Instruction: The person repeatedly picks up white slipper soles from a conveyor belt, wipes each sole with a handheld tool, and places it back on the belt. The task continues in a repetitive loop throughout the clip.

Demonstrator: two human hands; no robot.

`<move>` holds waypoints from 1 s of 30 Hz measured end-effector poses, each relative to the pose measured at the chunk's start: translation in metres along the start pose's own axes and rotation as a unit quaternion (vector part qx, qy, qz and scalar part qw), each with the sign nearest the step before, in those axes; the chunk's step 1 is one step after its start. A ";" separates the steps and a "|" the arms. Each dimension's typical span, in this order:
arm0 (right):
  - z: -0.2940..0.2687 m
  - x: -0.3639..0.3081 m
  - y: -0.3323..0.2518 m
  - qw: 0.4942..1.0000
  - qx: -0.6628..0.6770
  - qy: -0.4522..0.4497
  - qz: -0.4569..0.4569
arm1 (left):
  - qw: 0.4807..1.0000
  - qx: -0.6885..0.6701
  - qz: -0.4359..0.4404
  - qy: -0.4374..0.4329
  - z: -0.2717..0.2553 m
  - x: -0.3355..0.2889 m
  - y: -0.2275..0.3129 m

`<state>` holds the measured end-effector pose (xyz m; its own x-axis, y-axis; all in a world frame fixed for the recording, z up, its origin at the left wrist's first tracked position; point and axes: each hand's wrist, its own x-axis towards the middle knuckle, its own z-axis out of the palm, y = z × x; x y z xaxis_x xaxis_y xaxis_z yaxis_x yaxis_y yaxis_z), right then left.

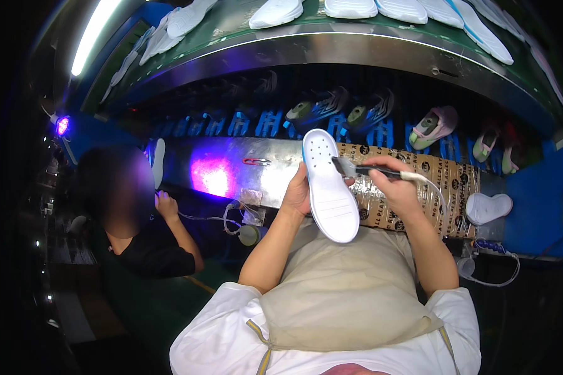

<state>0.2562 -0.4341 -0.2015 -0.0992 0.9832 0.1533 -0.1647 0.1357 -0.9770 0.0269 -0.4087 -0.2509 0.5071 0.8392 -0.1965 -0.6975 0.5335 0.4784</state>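
Seen from above, head camera looking down over a beige apron [338, 294] and white sleeves.

At centre, slightly toward 12 o'clock: a white shoe sole [327, 187] with a blue rim, held upright and tilted, toe end up, small holes near the top. Left hand [297, 195] at the sole's 9 o'clock edge, fingers wrapped behind it and clamped on its side, thumb toward the front. Right hand [397, 184] at the sole's 3 o'clock, fingers closed around a thin brush [356, 169] with a dark handle; bristle end touching the sole's right edge near its upper half. White tube [433, 187] trailing from the brush handle over the right wrist.

Behind the sole, toward 12 o'clock: a foil-covered tabletop [231, 169] lit with purple glow, a printed brown cardboard panel [444, 181] toward 2 o'clock, and a second white sole [488, 207] lying at 3 o'clock. Higher up, shoes [433, 126] on blue racks, and white soles [275, 12] on a green conveyor at the top edge.

At 9 o'clock: a co-worker in a black top [150, 250], hand [166, 205] raised near the tabletop.
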 end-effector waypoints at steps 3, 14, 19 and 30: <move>0.023 0.022 -0.004 0.999 -0.027 0.007 0.023 | 0.999 0.032 -0.001 0.018 -0.011 0.015 -0.004; 0.030 0.018 -0.006 0.943 -0.287 -0.080 -0.150 | 0.987 0.153 0.049 -0.012 -0.011 0.040 0.005; 0.015 0.001 -0.052 0.916 -0.327 -0.230 -0.045 | 0.990 0.103 0.012 -0.093 -0.011 0.042 0.020; 0.041 0.037 -0.030 0.955 -0.164 -0.079 -0.233 | 0.985 0.084 0.112 -0.101 0.017 0.029 0.004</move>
<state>0.2176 -0.4067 -0.1603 -0.2411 0.7789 0.5789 0.0862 0.6113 -0.7867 0.0472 -0.3842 -0.2405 0.4526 0.8865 0.0961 -0.7185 0.2988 0.6281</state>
